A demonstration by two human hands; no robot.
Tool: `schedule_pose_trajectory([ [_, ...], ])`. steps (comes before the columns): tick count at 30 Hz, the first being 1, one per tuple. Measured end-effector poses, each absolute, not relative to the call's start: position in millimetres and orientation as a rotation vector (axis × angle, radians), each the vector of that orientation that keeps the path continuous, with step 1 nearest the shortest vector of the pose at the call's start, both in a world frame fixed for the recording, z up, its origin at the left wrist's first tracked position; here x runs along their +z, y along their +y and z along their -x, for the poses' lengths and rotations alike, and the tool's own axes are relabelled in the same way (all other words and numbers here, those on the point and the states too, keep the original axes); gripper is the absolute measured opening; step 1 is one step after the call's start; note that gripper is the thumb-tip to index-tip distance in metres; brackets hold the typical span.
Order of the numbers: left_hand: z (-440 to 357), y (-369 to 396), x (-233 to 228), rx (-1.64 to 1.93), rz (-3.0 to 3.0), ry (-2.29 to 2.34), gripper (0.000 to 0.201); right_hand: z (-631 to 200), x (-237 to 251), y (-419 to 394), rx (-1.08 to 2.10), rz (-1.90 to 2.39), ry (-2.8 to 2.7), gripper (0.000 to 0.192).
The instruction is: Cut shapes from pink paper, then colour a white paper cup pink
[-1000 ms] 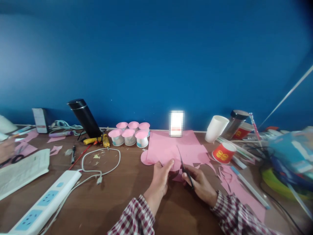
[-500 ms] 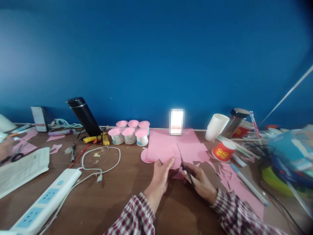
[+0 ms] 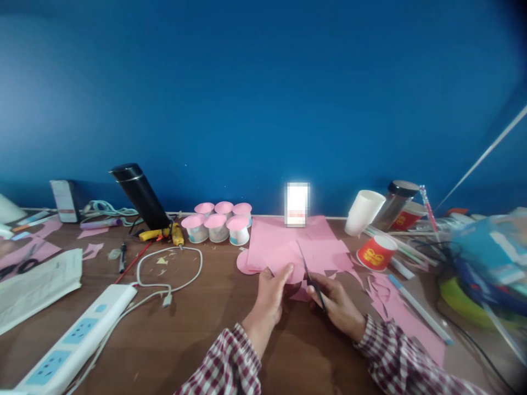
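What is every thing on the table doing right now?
Scissors: in right hand, blades up.
Pink paper: pinched by left hand.
Six small cups: upright, pink tops.
Red cup: tipped.
White cup: leaning.
Black flask: leaning.

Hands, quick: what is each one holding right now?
Left hand: closed on the edge of the pink paper.
Right hand: closed on the scissors, blades at the paper.
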State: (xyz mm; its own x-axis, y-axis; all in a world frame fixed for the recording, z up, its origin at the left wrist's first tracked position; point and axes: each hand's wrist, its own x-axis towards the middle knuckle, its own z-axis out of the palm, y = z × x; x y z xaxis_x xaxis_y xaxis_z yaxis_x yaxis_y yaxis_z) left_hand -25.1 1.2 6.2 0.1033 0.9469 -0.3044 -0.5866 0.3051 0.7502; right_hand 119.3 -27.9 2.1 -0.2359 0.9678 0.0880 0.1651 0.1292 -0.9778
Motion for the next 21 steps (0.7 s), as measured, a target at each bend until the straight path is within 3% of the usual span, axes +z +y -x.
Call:
schedule_pose_trajectory([
  [6,23.9,2.5,5.1,1.204,-0.496,0.849,0.036,-118.0,5.6,-28.5,1.22,1.115,-1.552,0.035],
  [21,23.9,1.4,6.8,1.227,-0.509,0.871,0.041,-117.2,7.2,-28.9,1.24,1.117,-1.533,0.04],
])
